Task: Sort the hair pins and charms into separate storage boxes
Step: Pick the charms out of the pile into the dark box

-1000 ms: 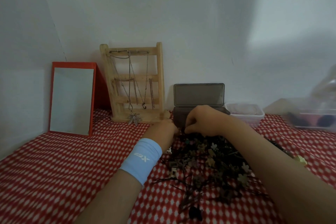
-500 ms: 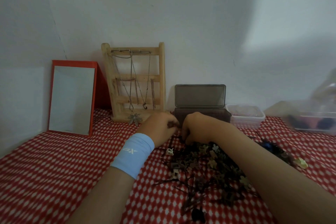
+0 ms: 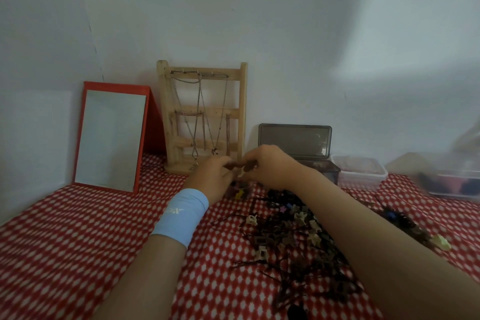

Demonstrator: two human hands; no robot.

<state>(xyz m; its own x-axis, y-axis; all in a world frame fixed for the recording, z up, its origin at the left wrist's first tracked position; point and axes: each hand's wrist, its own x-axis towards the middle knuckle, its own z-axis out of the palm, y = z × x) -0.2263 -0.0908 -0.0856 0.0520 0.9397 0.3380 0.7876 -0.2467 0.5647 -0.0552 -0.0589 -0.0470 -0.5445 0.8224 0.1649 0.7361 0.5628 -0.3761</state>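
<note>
A pile of dark hair pins and small clip charms [image 3: 293, 236] lies on the red checked cloth between my forearms. My left hand [image 3: 213, 179], with a light blue wristband, and my right hand [image 3: 270, 166] meet just above the pile's far edge. Both pinch small brown pieces [image 3: 239, 165] between their fingertips; the pieces are blurred. Behind my right hand stands an open dark grey storage box [image 3: 296, 143] with its lid up. A small clear box [image 3: 359, 174] sits to its right.
A wooden jewellery rack [image 3: 205, 117] with chains and a red-framed mirror [image 3: 111, 138] lean against the wall at the back left. A blurred clear container [image 3: 457, 179] stands at the far right. The red checked cloth [image 3: 78, 228] covers the table.
Both hands have risen off the pile and come together in front of the rack and grey box, now holding small brown pieces between them.
</note>
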